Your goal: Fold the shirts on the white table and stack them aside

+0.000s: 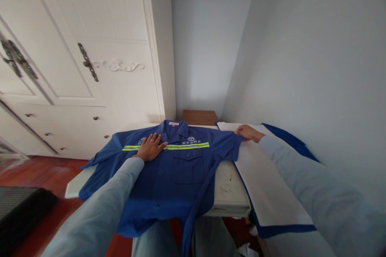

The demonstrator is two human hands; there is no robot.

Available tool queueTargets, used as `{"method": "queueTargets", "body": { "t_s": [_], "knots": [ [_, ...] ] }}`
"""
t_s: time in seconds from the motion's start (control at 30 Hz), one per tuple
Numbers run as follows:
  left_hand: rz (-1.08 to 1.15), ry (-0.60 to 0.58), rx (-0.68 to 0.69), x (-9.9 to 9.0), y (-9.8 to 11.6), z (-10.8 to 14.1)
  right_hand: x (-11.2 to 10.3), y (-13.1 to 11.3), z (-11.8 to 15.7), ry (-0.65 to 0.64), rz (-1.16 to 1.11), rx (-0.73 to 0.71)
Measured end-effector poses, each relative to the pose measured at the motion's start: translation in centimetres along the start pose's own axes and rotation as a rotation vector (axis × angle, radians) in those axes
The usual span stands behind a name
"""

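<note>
A blue work shirt (163,172) with a yellow-green reflective stripe lies spread over a white table (230,186), collar at the far side and its lower part hanging over the front edge. My left hand (150,147) rests flat on the chest near the buttons, fingers spread. With my right hand (247,132) I pinch the end of the short sleeve on the right side. The sleeve on the left reaches past the table's left end.
White cloth or board with blue edging (271,192) lies right of the table. Behind stands a brown wooden piece (199,117). A white wardrobe (126,88) is at the back left, a black padded item (27,209) on the floor.
</note>
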State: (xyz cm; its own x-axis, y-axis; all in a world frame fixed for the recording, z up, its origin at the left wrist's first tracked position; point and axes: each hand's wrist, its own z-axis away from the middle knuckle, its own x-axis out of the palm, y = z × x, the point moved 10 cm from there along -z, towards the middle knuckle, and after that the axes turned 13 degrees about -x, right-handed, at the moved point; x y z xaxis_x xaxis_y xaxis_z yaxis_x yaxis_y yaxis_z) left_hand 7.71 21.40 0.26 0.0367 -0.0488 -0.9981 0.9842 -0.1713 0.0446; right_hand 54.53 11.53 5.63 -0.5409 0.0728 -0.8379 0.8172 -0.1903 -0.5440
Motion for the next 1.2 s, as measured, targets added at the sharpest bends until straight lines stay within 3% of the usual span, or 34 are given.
{"method": "queueTargets", "body": {
  "t_s": [0.2, 0.4, 0.47, 0.53, 0.6, 0.63, 0.77, 0.87, 0.97, 1.07, 1.2],
  "knots": [
    [-0.007, 0.016, 0.009, 0.1, -0.1, -0.2, -0.3, 1.2, 1.7, 0.030, -0.145, 0.091],
    [-0.018, 0.031, 0.006, 0.1, 0.0, -0.3, -0.3, 0.8, 2.5, 0.132, -0.078, 0.092],
    [-0.020, 0.034, 0.008, 0.1, 0.0, -0.2, -1.2, -0.7, 3.1, 0.214, 0.050, -0.016],
    [-0.021, 0.040, 0.008, 0.0, 0.1, -0.2, -1.3, -3.9, 4.6, 0.277, 0.209, -0.222],
    [-0.020, 0.044, 0.008, 0.0, 0.1, -0.1, 1.1, -8.3, 7.6, 0.229, 0.290, -0.471],
    [-0.019, 0.043, 0.008, 0.0, 0.1, -0.1, 3.2, -10.6, 9.6, 0.144, 0.280, -0.595],
    [-0.016, 0.033, 0.002, 0.1, 0.1, -0.2, 12.8, -20.0, 21.5, -0.220, 0.280, -1.202],
    [-0.018, 0.027, 0.001, 0.1, 0.1, -0.2, 16.6, -22.9, 26.6, -0.271, 0.364, -1.378],
    [-0.016, 0.028, -0.002, -0.1, 0.1, -0.2, 16.8, -22.1, 26.4, -0.200, 0.481, -1.305],
    [-0.016, 0.027, 0.000, -0.1, 0.2, -0.2, 15.6, -18.8, 25.9, -0.228, 0.565, -1.232],
    [-0.021, 0.038, 0.004, -0.1, 0.2, -0.3, 13.7, -14.6, 27.7, -0.295, 0.593, -1.114]
  ]
}}
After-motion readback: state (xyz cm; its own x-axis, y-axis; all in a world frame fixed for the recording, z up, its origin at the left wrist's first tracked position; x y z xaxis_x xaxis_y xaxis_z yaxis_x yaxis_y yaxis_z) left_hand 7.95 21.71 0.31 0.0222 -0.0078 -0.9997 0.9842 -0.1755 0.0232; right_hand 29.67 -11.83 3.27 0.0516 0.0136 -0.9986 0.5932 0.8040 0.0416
